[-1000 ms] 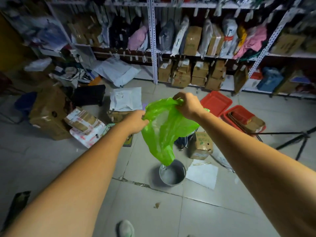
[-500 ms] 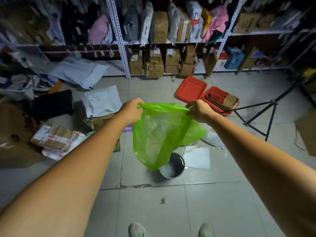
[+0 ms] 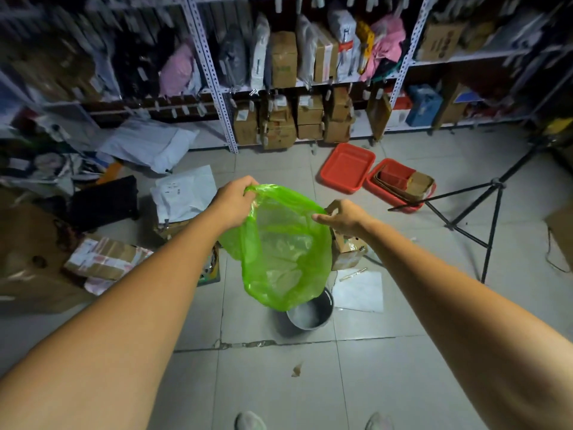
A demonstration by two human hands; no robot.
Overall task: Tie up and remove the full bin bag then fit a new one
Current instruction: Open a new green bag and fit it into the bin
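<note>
Holding the mouth of the green bag (image 3: pixel 285 246) spread wide, we have our left hand (image 3: pixel 233 203) fisted on its far-left rim and our right hand (image 3: pixel 344 217) pinching the right rim between thumb and fingers. The bag hangs in the air — ballooned, translucent, apparently empty — its bottom dangling just over the rim of the grey bin (image 3: pixel 310 315), which stands on the tiled floor (image 3: pixel 279 383) ahead of our feet. We judge this the fitting step. Next we must lower the bag into the bin — and fold its edge over the rim.
</note>
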